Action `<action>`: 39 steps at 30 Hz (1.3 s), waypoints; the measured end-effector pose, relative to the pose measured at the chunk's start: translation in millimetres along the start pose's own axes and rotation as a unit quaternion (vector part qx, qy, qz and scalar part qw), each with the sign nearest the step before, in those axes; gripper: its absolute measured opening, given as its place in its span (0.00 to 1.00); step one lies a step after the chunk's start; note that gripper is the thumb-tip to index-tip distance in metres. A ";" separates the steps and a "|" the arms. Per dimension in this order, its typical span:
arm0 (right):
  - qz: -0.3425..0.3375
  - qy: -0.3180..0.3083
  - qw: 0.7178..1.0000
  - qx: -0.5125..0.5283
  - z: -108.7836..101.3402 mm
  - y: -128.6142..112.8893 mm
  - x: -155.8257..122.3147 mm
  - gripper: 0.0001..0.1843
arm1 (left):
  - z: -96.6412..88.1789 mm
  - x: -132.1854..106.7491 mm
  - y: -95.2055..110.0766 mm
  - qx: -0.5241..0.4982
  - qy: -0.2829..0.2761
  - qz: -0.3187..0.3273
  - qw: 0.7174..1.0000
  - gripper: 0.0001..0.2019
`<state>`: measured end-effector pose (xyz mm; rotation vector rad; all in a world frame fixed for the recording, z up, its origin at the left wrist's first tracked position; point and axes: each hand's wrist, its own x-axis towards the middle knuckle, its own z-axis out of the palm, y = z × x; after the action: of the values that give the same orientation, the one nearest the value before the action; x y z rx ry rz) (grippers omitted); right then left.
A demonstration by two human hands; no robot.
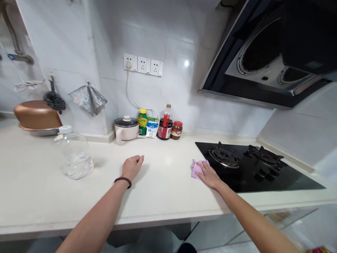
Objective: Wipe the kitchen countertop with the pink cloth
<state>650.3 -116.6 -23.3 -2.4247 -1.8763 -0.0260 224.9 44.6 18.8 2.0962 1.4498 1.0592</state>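
Note:
My left hand [132, 167], a beaded bracelet on its wrist, is closed in a fist at the middle of the pale countertop [163, 189]. Nothing shows in it, and its curled fingers are mostly hidden. My right hand [209, 175] presses down on a pink cleaning cloth [195, 168] at the left edge of the black gas stove [244, 175]. Part of the cloth is covered by the fingers. To the left of my left hand stands a large clear plastic bottle [76, 158] with a white cap and handle.
Along the wall stand a cream electric pot [127, 128], a green bottle [142, 122], a white packet [152, 128], a dark sauce bottle [164, 130] and a red-lidded jar [176, 130]. A range hood [237, 95] overhangs the stove. A copper-coloured pan [38, 114] rests at far left.

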 end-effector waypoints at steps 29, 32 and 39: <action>-0.086 -0.034 0.995 -0.023 3.8 -97.5 158.7 0.41 | 9.3 -5.4 17.8 0.013 -0.049 0.045 0.998 0.25; -0.069 -0.025 0.997 -0.022 7.2 -105.4 198.0 0.40 | 9.3 -7.5 19.8 0.022 -0.051 0.052 0.997 0.25; -0.023 -0.003 1.000 -0.012 10.0 -118.4 251.9 0.42 | 11.5 -5.8 14.2 0.055 -0.062 0.067 0.994 0.25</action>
<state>598.9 157.0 -12.4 -2.3997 -1.9442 -0.0447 241.5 34.8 18.8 2.3220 1.3526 0.8959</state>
